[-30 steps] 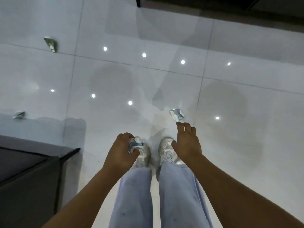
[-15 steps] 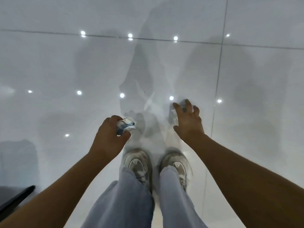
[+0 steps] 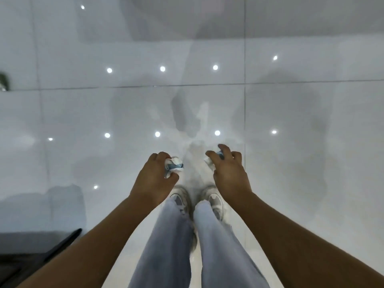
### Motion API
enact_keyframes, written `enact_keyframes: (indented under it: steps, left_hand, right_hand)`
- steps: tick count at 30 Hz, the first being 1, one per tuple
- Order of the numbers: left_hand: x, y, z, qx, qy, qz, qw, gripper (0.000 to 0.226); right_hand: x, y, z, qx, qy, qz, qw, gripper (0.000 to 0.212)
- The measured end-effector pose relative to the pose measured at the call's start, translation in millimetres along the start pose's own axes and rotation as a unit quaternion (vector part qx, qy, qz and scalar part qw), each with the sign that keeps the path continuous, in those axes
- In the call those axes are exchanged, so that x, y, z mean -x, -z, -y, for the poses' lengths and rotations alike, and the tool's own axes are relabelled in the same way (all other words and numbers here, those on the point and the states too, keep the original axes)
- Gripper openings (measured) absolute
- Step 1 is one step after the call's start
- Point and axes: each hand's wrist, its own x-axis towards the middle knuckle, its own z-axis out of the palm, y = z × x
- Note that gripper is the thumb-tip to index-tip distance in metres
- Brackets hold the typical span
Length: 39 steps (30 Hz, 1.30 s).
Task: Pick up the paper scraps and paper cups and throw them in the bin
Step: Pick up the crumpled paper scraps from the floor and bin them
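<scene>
— So, what are the fingers doing?

— Both sets are curled and gripping. The left hand [image 3: 153, 179] holds a crumpled paper scrap [image 3: 173, 166] between thumb and bent fingers, and most of the wad shows. The right hand [image 3: 228, 173] is curled round a second paper scrap [image 3: 216, 157], largely hidden; only bits peek out by the thumb and between the fingers.

— How do the scraps look?

— White paper with blue print, balled up tight. Both are lifted off the floor, held in front of the 2 shoes [image 3: 214, 201].

— And the room around the hands?

— Glossy white floor tiles [image 3: 291, 163] spread wide ahead and to the right, with dark grout lines crossing and ceiling lights mirrored as bright dots. The 2 hands are near each other but apart.

— Any edges to mind?

— A dark furniture edge [image 3: 41, 256] juts in at the lower left, beside the left forearm. At the far left border sits a small blurred object [image 3: 3, 82]; I cannot tell what it is.
</scene>
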Motion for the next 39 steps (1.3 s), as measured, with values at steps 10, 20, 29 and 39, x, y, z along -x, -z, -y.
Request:
enact_keyframes:
  steps: [10,20,29,39]
  left_hand:
    - [166,153,-202,-0.083,-0.123,0.035,0.988,0.03]
    - [300,186,-302,-0.171,-0.256,0.102,0.946,0.028]
    - [382,123,-406,-0.245,-0.396,0.185,0.866,0.032]
    - [476,-62,-537,-0.314,-0.472,0.259,0.782,0.033]
  right_hand:
    - [218,223,76,-0.078,-0.049,-0.076,0.993,0.07]
    - [415,287,75,-0.165,-0.205,-0.136,0.955,0.07]
    - [536,284,13,-0.243,-0.316,-0.219,0.891,0.068]
    - [661,266,-158,-0.314,-0.406,-0.274,0.813,0.064]
